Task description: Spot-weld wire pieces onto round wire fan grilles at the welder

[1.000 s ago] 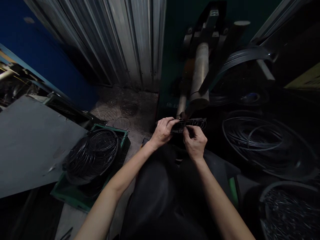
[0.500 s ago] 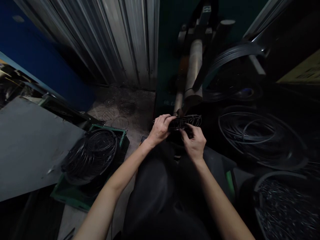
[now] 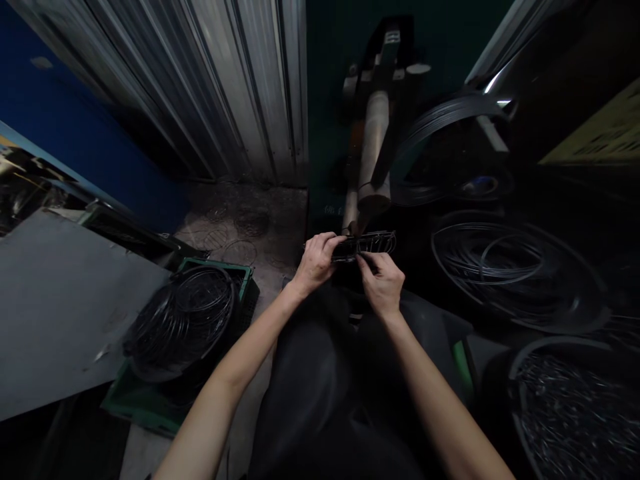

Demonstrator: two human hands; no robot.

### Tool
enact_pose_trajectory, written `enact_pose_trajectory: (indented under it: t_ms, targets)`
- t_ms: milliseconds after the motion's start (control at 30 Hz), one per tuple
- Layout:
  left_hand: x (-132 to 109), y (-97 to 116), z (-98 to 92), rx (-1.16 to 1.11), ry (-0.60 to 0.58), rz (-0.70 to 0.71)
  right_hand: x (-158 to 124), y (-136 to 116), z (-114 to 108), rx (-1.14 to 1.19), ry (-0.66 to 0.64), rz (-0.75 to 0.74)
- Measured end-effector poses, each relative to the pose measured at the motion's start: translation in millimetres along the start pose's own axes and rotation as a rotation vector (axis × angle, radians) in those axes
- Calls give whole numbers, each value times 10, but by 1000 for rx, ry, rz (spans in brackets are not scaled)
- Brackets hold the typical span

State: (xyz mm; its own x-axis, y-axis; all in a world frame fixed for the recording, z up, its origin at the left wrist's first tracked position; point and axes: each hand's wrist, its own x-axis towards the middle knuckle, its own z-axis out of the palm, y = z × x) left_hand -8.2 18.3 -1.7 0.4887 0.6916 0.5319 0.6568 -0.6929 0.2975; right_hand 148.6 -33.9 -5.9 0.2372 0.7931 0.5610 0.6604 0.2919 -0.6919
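Note:
Between my hands, close to the machine's lower electrode tip, is a dark wire frame (image 3: 376, 244) seen nearly edge-on. My left hand (image 3: 317, 260) is closed round its left end, thumb and fingers gripping the wires. On the near side my right hand (image 3: 383, 280) pinches with thumb and forefinger at the frame's middle; whether a small part sits in that pinch is too dark to tell. Just beyond the frame stands the machine's thick metal cylinder arm (image 3: 374, 153) above a thinner rod (image 3: 351, 210).
A green crate (image 3: 245, 273) at left carries a basin of dark wire rings (image 3: 185, 313). To the right are a basin of wire hoops (image 3: 505, 257) and a tub of small metal pieces (image 3: 575, 407). A grey panel (image 3: 65, 307) juts in at far left. Corrugated metal (image 3: 240, 87) stands behind.
The view has shifted slightly, moving the machine left in the picture. My right thumb and forefinger have drawn closer together on the wire frame; my left hand keeps its hold.

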Motion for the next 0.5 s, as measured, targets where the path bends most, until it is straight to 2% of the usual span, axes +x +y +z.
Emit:
enact_pose_trajectory:
  t_ms: [500]
  targets:
    - [-11,-4,33,1,17,-15,-16,14,45,8,30,-57]
